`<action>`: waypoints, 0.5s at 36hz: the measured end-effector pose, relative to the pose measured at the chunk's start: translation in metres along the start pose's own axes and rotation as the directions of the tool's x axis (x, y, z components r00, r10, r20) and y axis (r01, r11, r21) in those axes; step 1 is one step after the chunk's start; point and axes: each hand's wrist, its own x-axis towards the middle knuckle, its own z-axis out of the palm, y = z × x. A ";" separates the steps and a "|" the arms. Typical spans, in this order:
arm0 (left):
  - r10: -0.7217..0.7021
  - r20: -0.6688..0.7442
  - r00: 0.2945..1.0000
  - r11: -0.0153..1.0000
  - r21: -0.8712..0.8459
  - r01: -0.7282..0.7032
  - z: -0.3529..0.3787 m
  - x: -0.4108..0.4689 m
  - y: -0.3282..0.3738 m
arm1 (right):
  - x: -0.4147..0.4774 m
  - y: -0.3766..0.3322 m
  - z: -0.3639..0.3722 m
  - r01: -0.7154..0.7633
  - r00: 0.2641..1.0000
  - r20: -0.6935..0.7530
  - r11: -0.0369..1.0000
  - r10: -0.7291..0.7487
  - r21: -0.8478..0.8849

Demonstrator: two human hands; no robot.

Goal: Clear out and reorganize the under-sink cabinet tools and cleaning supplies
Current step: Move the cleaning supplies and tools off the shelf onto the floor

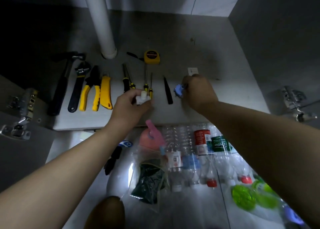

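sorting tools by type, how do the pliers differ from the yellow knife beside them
The pliers have two yellow-and-black handles, spread apart, and a black head; the knife is a single yellow body. The pliers reach farther back than the knife. Both lie flat on the cabinet floor, side by side, butt ends toward the person.

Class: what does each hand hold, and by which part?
Left hand: small white piece, gripped round its base. Right hand: small blue piece, pinched at its right edge.
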 end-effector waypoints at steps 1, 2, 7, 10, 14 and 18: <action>0.000 0.000 1.000 1.000 -0.009 0.000 0.000 -0.003 0.002 | -0.008 0.002 -0.002 -0.001 1.000 0.001 1.000 0.001 -0.004; 0.005 -0.002 1.000 1.000 -0.014 -0.005 0.001 -0.007 0.004 | -0.017 0.003 -0.006 -0.004 1.000 -0.004 1.000 0.004 -0.002; 0.027 0.004 1.000 1.000 0.005 -0.027 -0.001 -0.022 0.009 | -0.073 0.011 -0.026 0.037 0.999 -0.039 0.993 -0.033 0.116; 0.032 -0.012 0.999 0.999 0.008 -0.032 0.000 -0.029 0.011 | -0.116 0.021 -0.036 0.104 0.991 0.070 0.987 -0.113 0.124; 0.045 -0.052 0.998 0.999 0.006 -0.045 0.005 -0.035 0.012 | -0.175 0.032 -0.034 0.097 0.927 0.349 0.986 -0.138 0.132; 0.070 -0.096 0.993 0.998 -0.002 -0.070 0.002 -0.043 0.008 | -0.226 0.044 -0.005 0.061 0.820 0.569 0.998 -0.068 0.031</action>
